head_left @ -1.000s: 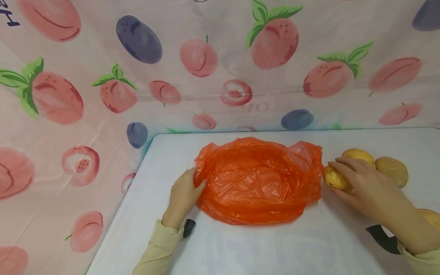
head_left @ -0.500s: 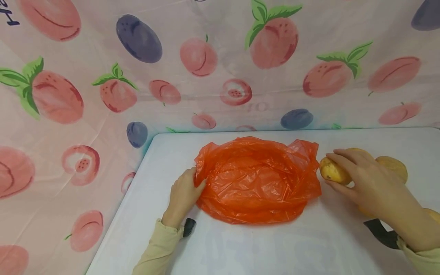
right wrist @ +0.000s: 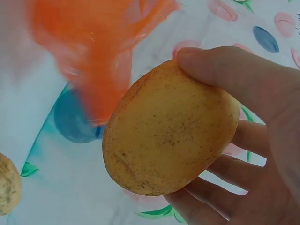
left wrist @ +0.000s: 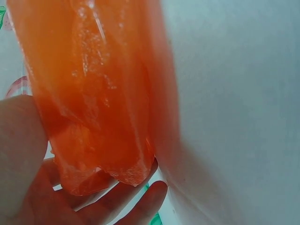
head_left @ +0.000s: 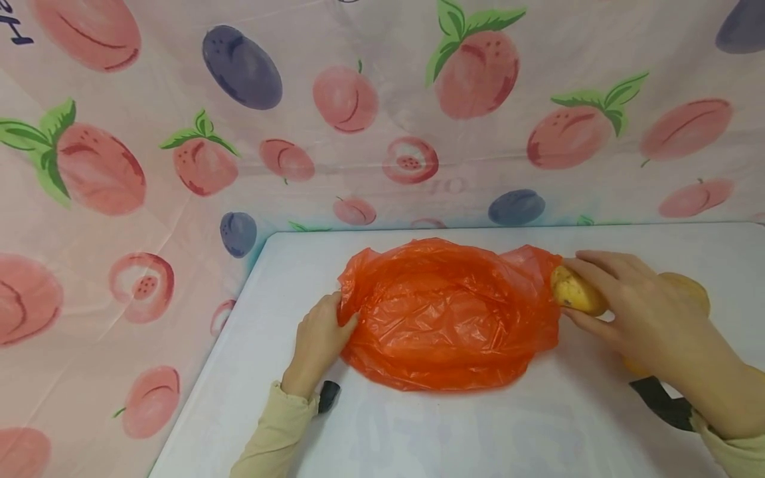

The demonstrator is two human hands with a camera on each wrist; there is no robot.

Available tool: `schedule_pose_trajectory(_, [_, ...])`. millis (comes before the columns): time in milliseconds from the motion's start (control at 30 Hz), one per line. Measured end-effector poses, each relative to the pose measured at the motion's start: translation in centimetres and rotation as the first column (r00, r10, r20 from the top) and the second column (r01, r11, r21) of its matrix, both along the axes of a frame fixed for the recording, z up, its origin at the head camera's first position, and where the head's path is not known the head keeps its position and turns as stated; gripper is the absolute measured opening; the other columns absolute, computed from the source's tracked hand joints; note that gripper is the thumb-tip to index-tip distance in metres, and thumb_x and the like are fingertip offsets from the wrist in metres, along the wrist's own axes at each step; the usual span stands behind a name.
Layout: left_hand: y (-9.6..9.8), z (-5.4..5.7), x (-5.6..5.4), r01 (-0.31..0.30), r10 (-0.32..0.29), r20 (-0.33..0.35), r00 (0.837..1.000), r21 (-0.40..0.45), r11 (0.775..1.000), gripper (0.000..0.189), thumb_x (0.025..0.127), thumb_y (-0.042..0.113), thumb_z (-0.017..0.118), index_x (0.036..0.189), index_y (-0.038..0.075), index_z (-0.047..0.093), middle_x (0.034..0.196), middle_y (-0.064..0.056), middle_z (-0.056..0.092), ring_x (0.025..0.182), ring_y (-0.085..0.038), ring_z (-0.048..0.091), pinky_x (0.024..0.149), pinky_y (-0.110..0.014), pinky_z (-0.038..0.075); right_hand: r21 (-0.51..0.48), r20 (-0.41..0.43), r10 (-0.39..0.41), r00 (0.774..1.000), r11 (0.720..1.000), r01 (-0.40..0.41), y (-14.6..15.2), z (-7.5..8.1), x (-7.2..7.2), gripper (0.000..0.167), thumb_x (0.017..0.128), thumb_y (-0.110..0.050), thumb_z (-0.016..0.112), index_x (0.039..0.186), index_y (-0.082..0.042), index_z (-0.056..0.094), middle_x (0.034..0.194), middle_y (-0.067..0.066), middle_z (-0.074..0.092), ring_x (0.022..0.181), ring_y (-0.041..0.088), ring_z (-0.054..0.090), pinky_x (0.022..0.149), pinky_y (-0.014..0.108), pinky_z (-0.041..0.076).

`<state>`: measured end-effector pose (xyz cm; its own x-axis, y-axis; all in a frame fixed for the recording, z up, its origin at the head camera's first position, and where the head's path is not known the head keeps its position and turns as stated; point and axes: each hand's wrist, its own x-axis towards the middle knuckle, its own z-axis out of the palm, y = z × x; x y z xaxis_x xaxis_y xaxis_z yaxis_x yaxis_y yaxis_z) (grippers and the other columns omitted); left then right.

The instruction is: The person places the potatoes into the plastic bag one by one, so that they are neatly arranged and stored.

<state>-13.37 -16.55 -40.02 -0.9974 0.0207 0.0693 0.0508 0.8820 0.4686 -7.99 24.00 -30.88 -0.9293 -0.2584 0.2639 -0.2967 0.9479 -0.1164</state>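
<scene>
An orange-red plastic bag [head_left: 442, 318] lies with its mouth spread wide on the white table. My left hand [head_left: 319, 335] holds the bag's left rim, thumb on the inner side and fingers outside; the left wrist view shows the thin film of the bag [left wrist: 93, 108] between them. At the opposite rim, my right hand [head_left: 639, 312] grips a yellow-brown potato [head_left: 575, 292]. That potato is right at the bag's right edge and seems to touch it in the head view. Speckled skin shows on the potato [right wrist: 168, 131] in the right wrist view, thumb on top and fingers beneath.
Another potato [head_left: 690, 289] sits behind my right hand, and part of one more [head_left: 635, 365] shows under the wrist. A fruit-printed curtain [head_left: 382, 113] hangs behind and left of the table [head_left: 418, 438]. Black straps circle both wrists.
My right hand has lifted the potato from beside the others and brought it slightly left and up, against the bag's right rim, which shifts a little. My left hand has stayed still.
</scene>
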Motion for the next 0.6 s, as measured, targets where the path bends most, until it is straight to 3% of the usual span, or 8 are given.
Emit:
schedule_pose_trajectory(167, [-0.1,0.0,0.1,0.0,0.0,-0.001,1.0,0.0,1.0,0.046,0.091,0.028,0.072,0.13,0.007,0.059,0.101,-0.006,0.064,0.081,-0.02,0.057,0.075,-0.034,0.057,0.01,0.052,-0.014,0.999,1.0,0.014,-0.7,0.4,0.0,0.074,0.076,-0.034,0.086,0.136,-0.005,0.056,0.135,0.026,0.049,0.122,0.047,0.044,0.083,0.068,0.05])
schedule_pose_trajectory(600, [0.0,0.0,0.1,0.007,-0.008,-0.007,1.0,-0.02,1.0,0.046,0.09,0.03,0.073,0.127,0.006,0.059,0.099,-0.007,0.063,0.08,-0.021,0.057,0.074,-0.036,0.058,-0.036,-0.008,0.13,0.992,0.991,-0.13,-2.2,0.5,-0.9,0.071,0.076,-0.03,0.087,0.136,-0.005,0.058,0.131,0.023,0.057,0.12,0.044,0.052,0.09,0.067,0.047])
